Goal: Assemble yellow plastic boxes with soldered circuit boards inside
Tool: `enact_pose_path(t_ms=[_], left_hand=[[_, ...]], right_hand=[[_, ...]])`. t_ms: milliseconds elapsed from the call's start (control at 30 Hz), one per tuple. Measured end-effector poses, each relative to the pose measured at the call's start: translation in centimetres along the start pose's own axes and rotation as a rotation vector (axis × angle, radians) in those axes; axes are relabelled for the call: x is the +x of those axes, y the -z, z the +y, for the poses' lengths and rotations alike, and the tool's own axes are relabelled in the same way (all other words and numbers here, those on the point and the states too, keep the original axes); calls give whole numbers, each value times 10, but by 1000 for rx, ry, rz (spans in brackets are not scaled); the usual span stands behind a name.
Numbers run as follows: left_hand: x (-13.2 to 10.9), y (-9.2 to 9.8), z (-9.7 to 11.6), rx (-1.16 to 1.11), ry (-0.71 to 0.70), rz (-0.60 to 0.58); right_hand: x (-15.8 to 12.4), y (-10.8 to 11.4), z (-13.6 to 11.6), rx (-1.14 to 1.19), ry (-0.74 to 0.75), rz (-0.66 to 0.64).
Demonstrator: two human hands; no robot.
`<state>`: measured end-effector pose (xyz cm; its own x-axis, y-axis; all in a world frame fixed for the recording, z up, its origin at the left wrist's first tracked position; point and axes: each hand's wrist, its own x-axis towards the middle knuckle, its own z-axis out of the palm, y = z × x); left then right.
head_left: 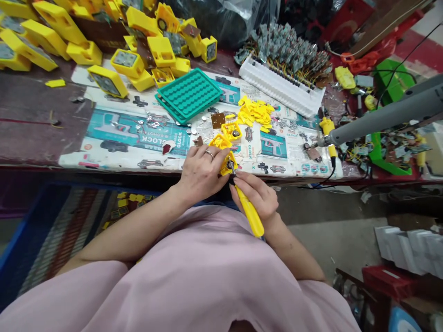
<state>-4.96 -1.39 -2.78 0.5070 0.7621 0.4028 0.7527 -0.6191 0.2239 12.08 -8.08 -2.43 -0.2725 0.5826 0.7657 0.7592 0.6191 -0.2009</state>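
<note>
Nearer me than the green tray, my left hand pinches a small yellow part and my right hand grips a yellow screwdriver tipped into it: fastening, I judge, which needs steady alignment.

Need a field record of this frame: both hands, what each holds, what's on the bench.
left hand: grips small yellow part at the bench edge; ring on one finger
right hand: grips yellow-handled tool, tip at the part
bench cover: printed paper sheet
behind hands: pile of small yellow pieces, green tray, white rack
far left: yellow housings
right: grey tube
</note>
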Motion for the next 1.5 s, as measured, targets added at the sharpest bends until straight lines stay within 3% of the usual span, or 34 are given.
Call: enact_pose_path(t_ms=[200, 333, 400, 467, 600, 700, 800, 1033, 1133, 1300, 1500], left_hand=[[4, -1, 0, -14, -1, 73], [0, 2, -4, -175, 100, 36], [-5, 7, -6, -425, 177, 27], [-8, 15, -7, -831, 301, -11], [-5, 32, -4, -1714, 703, -198], [1, 40, -1, -2039, 962, -266], [5, 41, 1, -2090, 1090, -312], [14, 32, 18, -2002, 1179, -367], [28, 28, 31, -1973, 1295, -285], [50, 19, 51, -1948, 1429, -243], [67, 7, 68, -1972, 1434, -173]], right_hand=[[2, -4, -2, 3, -1, 39], [7, 5, 4, 127, -259, 190], [11, 15, 5, 210, -381, 295], [16, 24, 4, 268, -384, 349], [23, 31, -6, 297, -149, 148], [28, 26, -8, 278, -9, 30], [32, 20, -3, 265, -1, 38], [27, 22, 11, 145, 26, -39], [18, 21, 13, 66, 21, -66], [4, 16, 19, -38, -20, 39], [-7, 11, 39, -221, -36, 73]])
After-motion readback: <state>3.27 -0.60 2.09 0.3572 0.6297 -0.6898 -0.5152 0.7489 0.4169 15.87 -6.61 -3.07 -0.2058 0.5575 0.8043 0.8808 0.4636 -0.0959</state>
